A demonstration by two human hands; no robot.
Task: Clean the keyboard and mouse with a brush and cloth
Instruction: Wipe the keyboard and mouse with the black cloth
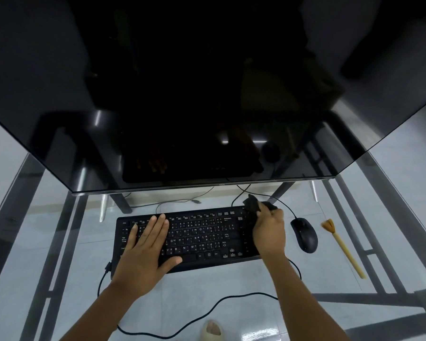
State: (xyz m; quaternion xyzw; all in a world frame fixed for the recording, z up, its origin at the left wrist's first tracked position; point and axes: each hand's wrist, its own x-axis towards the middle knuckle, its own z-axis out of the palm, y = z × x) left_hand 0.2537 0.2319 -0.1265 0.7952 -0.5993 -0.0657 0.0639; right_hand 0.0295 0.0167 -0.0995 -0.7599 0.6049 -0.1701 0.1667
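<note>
A black keyboard (197, 238) lies on the glass desk in front of me. My left hand (145, 249) rests flat on its left half, fingers straight. Over the keyboard's right end, my right hand (268, 230) grips a bunched black cloth (252, 205) that sticks out past the fingers at the top right corner of the keys. A black wired mouse (304, 233) sits just right of that hand. Further right lies a brush (342, 247) with a pale wooden handle and tan bristles pointing away from me.
A large dark monitor (194, 94) looms over the back of the glass desk (59, 242). Black cables (207, 308) loop in front of and behind the keyboard. The desk's dark metal frame shows through the glass, and a pale sandal (210, 329) is seen below.
</note>
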